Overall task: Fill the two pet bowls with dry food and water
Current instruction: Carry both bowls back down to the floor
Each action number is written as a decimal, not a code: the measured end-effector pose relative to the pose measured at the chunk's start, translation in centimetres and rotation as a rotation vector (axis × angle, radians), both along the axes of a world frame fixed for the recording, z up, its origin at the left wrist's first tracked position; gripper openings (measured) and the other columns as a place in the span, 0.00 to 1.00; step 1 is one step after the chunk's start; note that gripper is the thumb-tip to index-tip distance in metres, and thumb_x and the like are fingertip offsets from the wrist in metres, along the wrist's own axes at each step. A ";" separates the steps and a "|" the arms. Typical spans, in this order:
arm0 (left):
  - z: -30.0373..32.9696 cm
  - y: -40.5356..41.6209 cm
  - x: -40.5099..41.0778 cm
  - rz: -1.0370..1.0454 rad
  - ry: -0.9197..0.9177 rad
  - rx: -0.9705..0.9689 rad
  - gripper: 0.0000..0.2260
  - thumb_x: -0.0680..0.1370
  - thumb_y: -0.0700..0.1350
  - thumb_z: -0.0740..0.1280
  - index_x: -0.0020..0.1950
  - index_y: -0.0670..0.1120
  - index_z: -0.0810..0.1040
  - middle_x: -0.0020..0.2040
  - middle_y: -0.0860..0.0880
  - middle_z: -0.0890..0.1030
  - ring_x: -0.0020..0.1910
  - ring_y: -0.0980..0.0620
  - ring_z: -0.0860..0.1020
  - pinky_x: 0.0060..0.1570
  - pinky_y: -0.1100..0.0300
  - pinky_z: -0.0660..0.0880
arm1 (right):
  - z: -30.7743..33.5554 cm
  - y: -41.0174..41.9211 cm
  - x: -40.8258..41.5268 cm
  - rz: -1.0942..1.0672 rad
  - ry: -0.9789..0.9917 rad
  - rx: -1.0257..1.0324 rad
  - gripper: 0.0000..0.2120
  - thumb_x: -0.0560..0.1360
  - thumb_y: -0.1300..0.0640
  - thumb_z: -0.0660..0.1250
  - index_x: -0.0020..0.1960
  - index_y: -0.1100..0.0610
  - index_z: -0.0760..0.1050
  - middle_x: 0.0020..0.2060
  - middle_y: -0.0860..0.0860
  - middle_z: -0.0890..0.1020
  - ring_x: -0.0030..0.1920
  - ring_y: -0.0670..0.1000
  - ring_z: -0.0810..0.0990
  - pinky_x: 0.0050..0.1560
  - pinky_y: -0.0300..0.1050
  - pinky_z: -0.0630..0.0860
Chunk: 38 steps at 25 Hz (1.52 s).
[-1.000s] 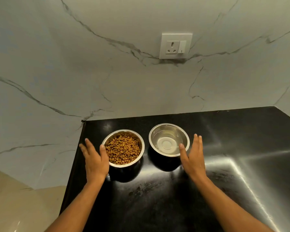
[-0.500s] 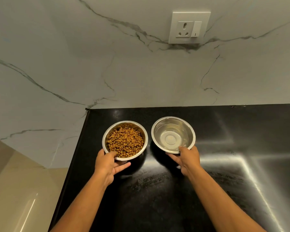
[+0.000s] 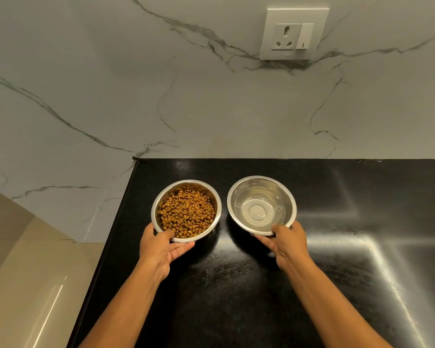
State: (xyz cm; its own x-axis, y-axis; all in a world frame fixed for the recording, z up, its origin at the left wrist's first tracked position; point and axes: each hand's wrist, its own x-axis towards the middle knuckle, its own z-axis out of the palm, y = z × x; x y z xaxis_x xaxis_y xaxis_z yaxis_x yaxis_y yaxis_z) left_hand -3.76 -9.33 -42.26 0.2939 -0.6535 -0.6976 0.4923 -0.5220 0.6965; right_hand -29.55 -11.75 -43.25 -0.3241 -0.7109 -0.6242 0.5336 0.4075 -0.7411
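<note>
Both hands are on the bowls now: the left hand (image 3: 161,249) pinches the near rim of the food bowl (image 3: 186,210), thumb hooked over the edge onto the steel and the fingers cupped underneath, while the right hand (image 3: 286,243) grips the near rim of the water bowl (image 3: 261,205) the same way, thumb on top, fingers curled under the lip. That under-and-over hold looks like a carrying grip, and it makes sense: one bowl is heaped with brown kibble (image 3: 187,213) and the other holds clear water (image 3: 258,212) partway up, so each wants to be kept level. Both seem tipped a touch toward the person; whether they rest on the tabletop (image 3: 236,285) or are just clear of it, I cannot tell. The filling looks done, so lifting or setting down is probably what remains. Between the hands there is bare black stone, and the bowls sit just beside each other without touching. Left of the left hand the tabletop ends close by at its edge, so that bowl has little margin there. Right of the right hand is an open, glossy stretch. Beyond the bowls stands the veined marble wall (image 3: 211,109), and above the right hand a white socket plate (image 3: 295,33), well apart from the water.
</note>
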 end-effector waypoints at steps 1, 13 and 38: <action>0.0 0.3 0.1 0.015 -0.001 -0.004 0.24 0.83 0.33 0.60 0.77 0.50 0.66 0.62 0.35 0.78 0.49 0.35 0.85 0.33 0.50 0.85 | 0.0 0.1 0.0 0.003 -0.002 0.000 0.24 0.74 0.77 0.60 0.64 0.55 0.71 0.58 0.59 0.79 0.53 0.64 0.83 0.38 0.56 0.85; 0.6 3.7 8.1 0.038 -0.019 -0.121 0.23 0.81 0.31 0.61 0.75 0.46 0.68 0.63 0.37 0.77 0.49 0.36 0.84 0.33 0.51 0.85 | 1.1 4.7 6.5 0.038 0.021 0.014 0.26 0.75 0.76 0.62 0.68 0.55 0.70 0.58 0.58 0.79 0.51 0.62 0.84 0.42 0.58 0.84; -2.7 5.3 46.2 0.043 -0.097 -0.068 0.25 0.80 0.29 0.60 0.75 0.47 0.67 0.59 0.33 0.78 0.45 0.31 0.84 0.31 0.52 0.84 | -1.3 6.3 45.8 0.050 -0.046 -0.011 0.25 0.75 0.75 0.59 0.67 0.54 0.71 0.57 0.60 0.80 0.49 0.63 0.85 0.38 0.50 0.84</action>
State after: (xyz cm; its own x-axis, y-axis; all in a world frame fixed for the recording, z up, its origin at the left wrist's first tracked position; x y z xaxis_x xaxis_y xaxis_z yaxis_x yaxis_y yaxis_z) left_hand 42.46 -3.99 -44.98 0.3870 -0.6836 -0.6188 0.4416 -0.4516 0.7752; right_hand 16.24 -5.48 -44.58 -0.2596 -0.7320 -0.6299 0.5463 0.4266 -0.7208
